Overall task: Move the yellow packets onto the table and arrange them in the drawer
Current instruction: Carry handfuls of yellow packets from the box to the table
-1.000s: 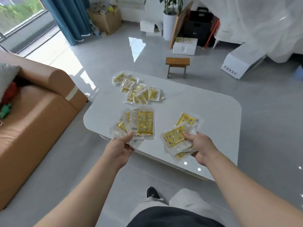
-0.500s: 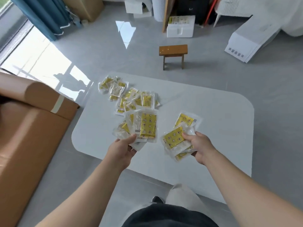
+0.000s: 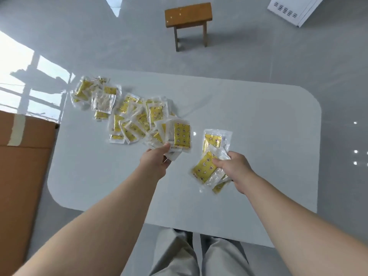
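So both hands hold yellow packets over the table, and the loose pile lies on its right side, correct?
No: the head view shows the loose pile on the table's left side. The left hand and right hand do hold packets.

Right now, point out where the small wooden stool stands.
In the head view the wooden stool stands on the floor at top centre, beyond the far edge of the white table.

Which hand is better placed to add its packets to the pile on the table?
Likely left. The left hand holds its packets right at the near edge of the pile; the right hand holds its bundle over bare table, apart from the pile.
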Tool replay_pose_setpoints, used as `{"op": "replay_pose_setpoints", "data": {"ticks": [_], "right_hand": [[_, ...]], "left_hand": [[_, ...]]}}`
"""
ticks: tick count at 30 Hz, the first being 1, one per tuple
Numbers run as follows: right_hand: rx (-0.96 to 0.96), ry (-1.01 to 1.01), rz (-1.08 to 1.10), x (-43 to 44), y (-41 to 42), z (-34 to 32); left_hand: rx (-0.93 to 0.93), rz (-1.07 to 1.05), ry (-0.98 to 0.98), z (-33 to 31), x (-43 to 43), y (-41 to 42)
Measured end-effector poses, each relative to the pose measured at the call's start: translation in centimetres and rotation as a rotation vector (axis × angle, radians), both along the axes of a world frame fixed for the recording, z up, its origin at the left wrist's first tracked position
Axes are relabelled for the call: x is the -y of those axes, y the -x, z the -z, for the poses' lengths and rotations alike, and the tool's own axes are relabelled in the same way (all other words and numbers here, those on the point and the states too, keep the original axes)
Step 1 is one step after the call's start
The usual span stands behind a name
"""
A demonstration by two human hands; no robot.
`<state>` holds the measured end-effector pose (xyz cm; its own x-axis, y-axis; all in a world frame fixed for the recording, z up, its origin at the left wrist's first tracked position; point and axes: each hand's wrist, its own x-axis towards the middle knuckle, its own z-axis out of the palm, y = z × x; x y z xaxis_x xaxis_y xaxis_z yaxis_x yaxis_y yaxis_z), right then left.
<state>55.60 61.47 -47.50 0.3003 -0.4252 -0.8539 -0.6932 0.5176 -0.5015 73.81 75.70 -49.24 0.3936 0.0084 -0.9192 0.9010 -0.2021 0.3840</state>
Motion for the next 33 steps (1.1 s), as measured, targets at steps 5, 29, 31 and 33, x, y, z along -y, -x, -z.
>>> {"op": "replay_pose_setpoints", "data": {"ticks": [5,29,31,33], "right_hand": [[-0.108,0.005,-0.046,0.4,-2.1,5.7],[-0.132,0.041,-0.099,-0.5,-10.4,11.1],[-0.095,0.051,-0.135,-0.1,-11.9,11.9],[-0.079,0.070,-0.189,0.1,-13.6,12.8]], "left_hand": [[-0.034,0.154,-0.080,7.3,4.7,-4.0],[0.049,0.236,-0.251,11.9,0.1,-8.9],[0.096,0.251,-0.274,12.0,-0.7,-9.0],[0.130,0.257,-0.285,11.9,-1.5,-9.1]]}}
